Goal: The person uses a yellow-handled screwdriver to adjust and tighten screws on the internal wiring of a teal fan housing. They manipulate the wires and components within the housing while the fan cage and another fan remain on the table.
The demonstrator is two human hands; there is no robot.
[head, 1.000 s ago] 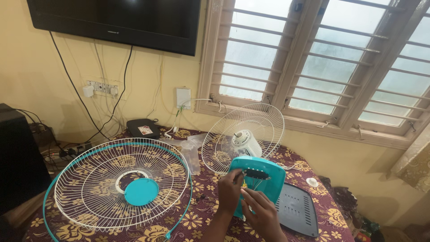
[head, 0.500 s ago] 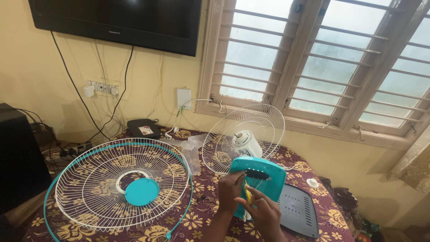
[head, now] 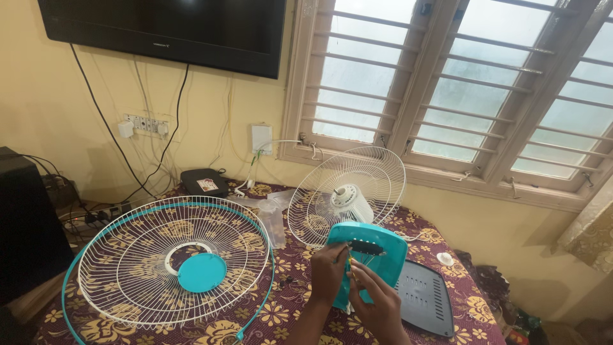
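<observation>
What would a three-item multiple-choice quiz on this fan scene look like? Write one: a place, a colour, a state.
1. Where does the round white wire fan grille with the teal rim lie?
A. flat on the floral tablecloth
B. on the window sill
C. on the floor

2. What colour is the plastic fan housing?
A. red
B. teal
C. black

3. How does the white rear wire guard with the motor stand?
A. flat
B. upright
C. hanging

A: it rests left of the left hand.
B: teal shows above the right hand.
B: it stands on edge before the window.
</observation>
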